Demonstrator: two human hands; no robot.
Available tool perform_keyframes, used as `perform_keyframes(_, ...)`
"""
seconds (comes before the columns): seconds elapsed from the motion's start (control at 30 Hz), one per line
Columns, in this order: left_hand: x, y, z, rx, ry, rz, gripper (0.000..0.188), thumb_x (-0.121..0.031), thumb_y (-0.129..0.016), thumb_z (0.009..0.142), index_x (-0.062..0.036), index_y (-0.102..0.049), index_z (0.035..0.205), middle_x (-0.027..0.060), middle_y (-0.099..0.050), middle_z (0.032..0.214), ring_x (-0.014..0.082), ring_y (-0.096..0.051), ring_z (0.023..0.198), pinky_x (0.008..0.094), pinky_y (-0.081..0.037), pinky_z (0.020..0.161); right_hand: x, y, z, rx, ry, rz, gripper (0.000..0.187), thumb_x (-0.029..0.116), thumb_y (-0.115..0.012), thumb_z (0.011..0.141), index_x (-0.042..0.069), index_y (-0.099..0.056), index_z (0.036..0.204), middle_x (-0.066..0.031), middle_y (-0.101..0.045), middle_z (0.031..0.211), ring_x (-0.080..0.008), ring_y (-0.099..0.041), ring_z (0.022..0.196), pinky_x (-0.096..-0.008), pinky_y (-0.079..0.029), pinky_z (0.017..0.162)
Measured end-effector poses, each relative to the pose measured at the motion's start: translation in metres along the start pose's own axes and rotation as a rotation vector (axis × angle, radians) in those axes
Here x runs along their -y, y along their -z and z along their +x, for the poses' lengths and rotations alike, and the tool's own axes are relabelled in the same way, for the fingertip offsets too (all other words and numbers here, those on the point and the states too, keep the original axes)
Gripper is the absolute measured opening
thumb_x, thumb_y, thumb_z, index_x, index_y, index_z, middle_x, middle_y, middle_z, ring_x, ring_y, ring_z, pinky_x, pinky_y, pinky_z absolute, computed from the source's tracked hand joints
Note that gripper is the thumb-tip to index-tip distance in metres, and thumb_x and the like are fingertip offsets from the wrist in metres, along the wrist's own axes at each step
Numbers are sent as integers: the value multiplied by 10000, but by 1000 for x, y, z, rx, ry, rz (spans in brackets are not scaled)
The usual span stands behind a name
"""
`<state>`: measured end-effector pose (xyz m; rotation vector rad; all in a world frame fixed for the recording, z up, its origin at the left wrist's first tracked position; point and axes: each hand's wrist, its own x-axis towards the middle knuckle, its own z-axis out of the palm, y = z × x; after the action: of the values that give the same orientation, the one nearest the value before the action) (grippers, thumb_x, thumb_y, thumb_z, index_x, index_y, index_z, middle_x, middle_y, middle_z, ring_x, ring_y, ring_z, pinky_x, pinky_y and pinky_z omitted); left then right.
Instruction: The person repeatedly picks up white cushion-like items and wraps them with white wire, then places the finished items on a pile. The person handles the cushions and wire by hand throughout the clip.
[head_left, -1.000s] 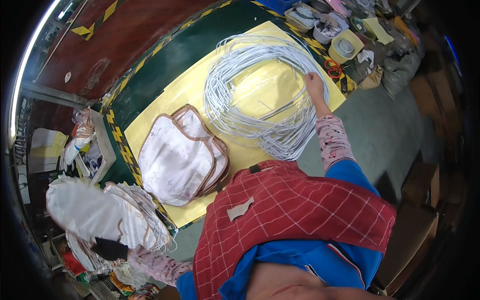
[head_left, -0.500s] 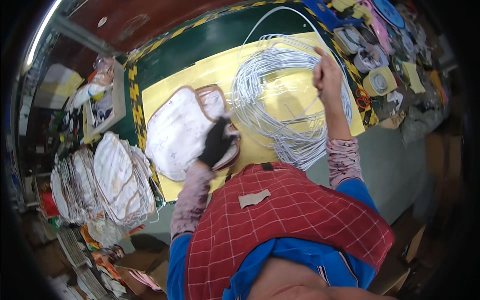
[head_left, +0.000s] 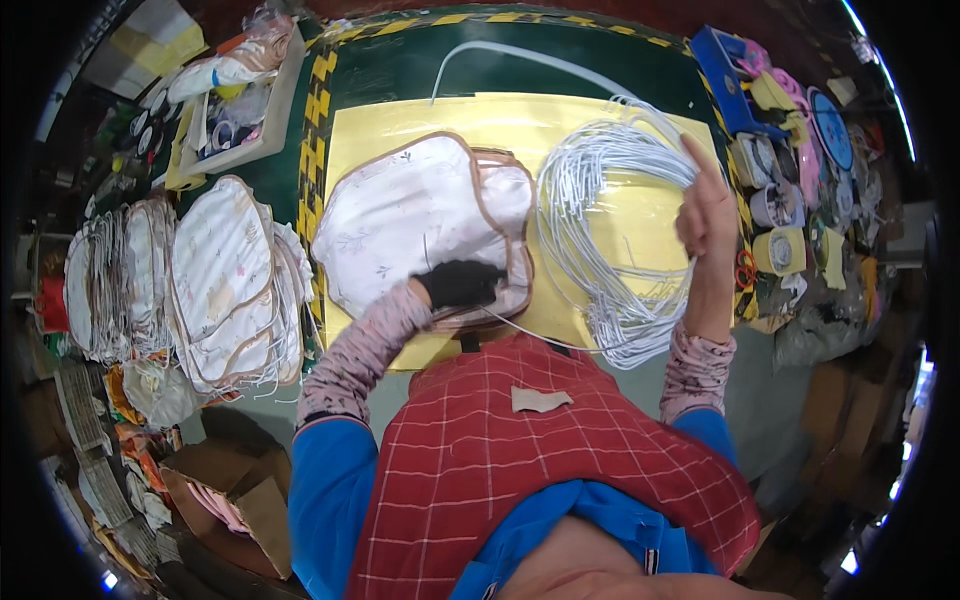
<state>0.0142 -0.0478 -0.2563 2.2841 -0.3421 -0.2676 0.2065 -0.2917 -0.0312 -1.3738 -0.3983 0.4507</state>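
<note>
A stack of white printed fabric pieces (head_left: 390,200) with brown bound edges lies on the yellow sheet in front of me. My left hand (head_left: 463,284), in a black glove, rests on the stack's near right part, its fingers curled; what they pinch is hidden. To the right lies a big coil of white wire (head_left: 575,190). Over the coil's right side, my bare right hand (head_left: 708,205) is closed on a white wire (head_left: 530,55), which arcs away over the far side. A thin wire (head_left: 545,338) also runs from beside the glove toward the coil's near edge.
More bound fabric pieces (head_left: 222,270) stand and hang at the left, below a white bin (head_left: 240,150) of odds and ends. At the right are a blue crate (head_left: 735,85), small tubs (head_left: 780,250) and red scissors (head_left: 745,270). A cardboard box (head_left: 265,520) sits low left.
My view has swung to the right. The gloved left hand, blurred before, now rests lower on the fabric stack. The far wire arc now reaches over toward the stack.
</note>
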Motion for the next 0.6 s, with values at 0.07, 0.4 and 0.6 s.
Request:
perform_keyframes(0.07, 31, 48, 21, -269, 260, 194, 316, -185, -515, 806, -69, -564, 1096, 165, -630, 938, 335, -609, 847, 430, -485, 730, -24, -9, -3, 101, -7, -135, 439, 168, -427, 950, -56, -370, 1323, 70, -319, 466, -21, -265, 318, -182, -202, 303)
perform_keyframes(0.4, 202, 116, 62, -522, 715, 359, 322, -302, -495, 817, -103, -645, 1021, 121, -628, 1079, 293, -581, 1022, 401, -444, 883, -27, -4, -52, -51, 115, -112, 421, 166, -391, 970, -87, -369, 1305, 54, -339, 413, -12, -265, 290, -175, -226, 302)
perform_keyframes(0.6, 108, 182, 33, -860, 489, -96, 354, -291, -525, 891, 10, -591, 1064, 137, -640, 968, 217, -601, 867, 308, -451, 757, -17, 4, -66, -76, 96, 94, 366, 82, -379, 947, -120, -425, 1248, 69, -317, 440, -6, -250, 327, -168, -197, 310)
